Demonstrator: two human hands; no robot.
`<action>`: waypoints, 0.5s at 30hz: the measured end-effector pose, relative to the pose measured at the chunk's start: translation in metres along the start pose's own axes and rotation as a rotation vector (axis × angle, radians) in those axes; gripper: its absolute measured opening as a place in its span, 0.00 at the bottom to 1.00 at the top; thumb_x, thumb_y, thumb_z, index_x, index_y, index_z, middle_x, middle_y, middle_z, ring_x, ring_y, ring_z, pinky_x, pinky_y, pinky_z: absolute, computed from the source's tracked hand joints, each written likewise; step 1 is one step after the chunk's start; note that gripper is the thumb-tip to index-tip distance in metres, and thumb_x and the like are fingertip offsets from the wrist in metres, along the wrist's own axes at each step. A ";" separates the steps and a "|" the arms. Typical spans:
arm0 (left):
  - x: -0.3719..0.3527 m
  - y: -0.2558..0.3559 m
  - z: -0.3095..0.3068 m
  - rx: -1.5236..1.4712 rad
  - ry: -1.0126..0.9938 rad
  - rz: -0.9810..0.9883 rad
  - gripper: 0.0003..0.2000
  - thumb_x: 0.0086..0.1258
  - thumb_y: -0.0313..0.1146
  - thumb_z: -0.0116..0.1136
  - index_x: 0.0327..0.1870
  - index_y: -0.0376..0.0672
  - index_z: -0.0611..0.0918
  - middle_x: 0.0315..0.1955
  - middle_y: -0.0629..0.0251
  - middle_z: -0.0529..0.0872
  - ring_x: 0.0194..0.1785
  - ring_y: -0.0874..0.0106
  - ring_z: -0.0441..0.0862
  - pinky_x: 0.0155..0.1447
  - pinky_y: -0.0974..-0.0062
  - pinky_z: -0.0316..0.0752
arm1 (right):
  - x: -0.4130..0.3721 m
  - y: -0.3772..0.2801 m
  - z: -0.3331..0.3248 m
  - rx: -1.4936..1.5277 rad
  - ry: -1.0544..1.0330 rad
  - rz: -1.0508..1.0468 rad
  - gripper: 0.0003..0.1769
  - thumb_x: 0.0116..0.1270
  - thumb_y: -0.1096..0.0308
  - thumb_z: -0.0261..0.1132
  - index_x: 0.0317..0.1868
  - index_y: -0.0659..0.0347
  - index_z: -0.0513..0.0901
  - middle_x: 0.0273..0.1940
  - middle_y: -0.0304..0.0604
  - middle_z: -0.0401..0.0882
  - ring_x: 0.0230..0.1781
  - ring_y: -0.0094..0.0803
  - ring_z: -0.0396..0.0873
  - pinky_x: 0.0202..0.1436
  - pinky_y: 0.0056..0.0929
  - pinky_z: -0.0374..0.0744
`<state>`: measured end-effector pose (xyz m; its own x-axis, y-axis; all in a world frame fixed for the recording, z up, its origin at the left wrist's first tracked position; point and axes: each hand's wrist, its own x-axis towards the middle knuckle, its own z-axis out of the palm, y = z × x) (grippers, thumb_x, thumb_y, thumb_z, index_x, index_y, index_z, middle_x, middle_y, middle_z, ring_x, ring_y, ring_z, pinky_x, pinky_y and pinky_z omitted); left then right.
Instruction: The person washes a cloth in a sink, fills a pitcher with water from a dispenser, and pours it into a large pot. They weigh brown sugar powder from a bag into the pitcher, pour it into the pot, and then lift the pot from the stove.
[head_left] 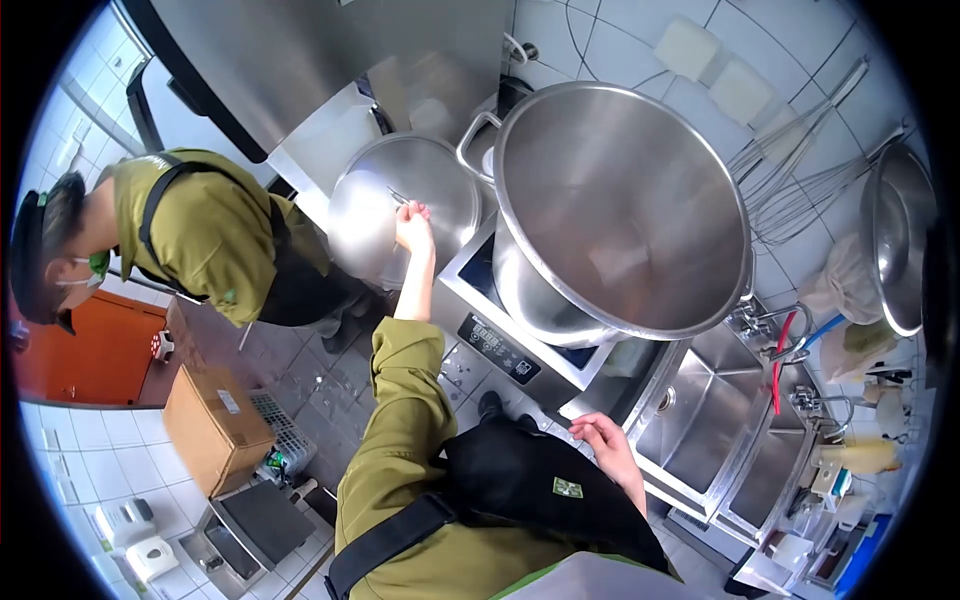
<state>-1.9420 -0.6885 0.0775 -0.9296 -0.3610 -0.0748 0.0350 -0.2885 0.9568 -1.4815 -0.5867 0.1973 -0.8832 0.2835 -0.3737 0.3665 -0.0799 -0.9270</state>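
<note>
My left hand (415,230) is closed around the handle of a round stainless steel pot lid (360,220), left of the stove. The large steel pot (620,190) stands uncovered on an induction cooker (498,348). Its inside looks shiny, and whether it contains clear liquid is hard to tell. My right hand (608,452) hangs near my apron, between the cooker and the sink, with loosely bent fingers and nothing visible in it.
A co-worker in an olive shirt (200,230) bends at the left. Stainless sinks (690,410) adjoin the cooker on the right. Whisks (800,190) and a metal bowl (895,240) hang on the tiled wall. A cardboard box (215,425) stands at lower left.
</note>
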 end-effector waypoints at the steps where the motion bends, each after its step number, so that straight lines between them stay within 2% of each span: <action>1: -0.001 -0.002 0.002 0.014 -0.012 -0.005 0.08 0.65 0.25 0.50 0.31 0.29 0.78 0.21 0.62 0.80 0.22 0.78 0.76 0.28 0.84 0.73 | 0.000 0.000 0.000 0.010 0.011 -0.002 0.10 0.67 0.71 0.50 0.43 0.67 0.74 0.35 0.40 0.78 0.36 0.23 0.74 0.43 0.22 0.73; 11: 0.006 -0.017 0.007 0.138 -0.129 -0.033 0.07 0.64 0.24 0.49 0.28 0.29 0.77 0.21 0.61 0.80 0.22 0.78 0.76 0.27 0.83 0.73 | 0.002 0.001 -0.001 -0.011 0.061 -0.010 0.10 0.67 0.70 0.51 0.44 0.67 0.73 0.35 0.40 0.78 0.36 0.23 0.74 0.44 0.22 0.73; 15: 0.011 -0.017 0.007 0.150 -0.157 -0.137 0.07 0.64 0.23 0.49 0.28 0.28 0.76 0.21 0.60 0.80 0.22 0.77 0.77 0.26 0.83 0.73 | 0.006 -0.003 0.001 0.021 0.063 -0.001 0.09 0.67 0.71 0.50 0.43 0.67 0.73 0.35 0.40 0.77 0.36 0.23 0.74 0.44 0.22 0.73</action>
<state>-1.9549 -0.6810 0.0621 -0.9678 -0.1824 -0.1735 -0.1392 -0.1865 0.9725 -1.4883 -0.5860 0.1976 -0.8631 0.3435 -0.3702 0.3586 -0.0995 -0.9282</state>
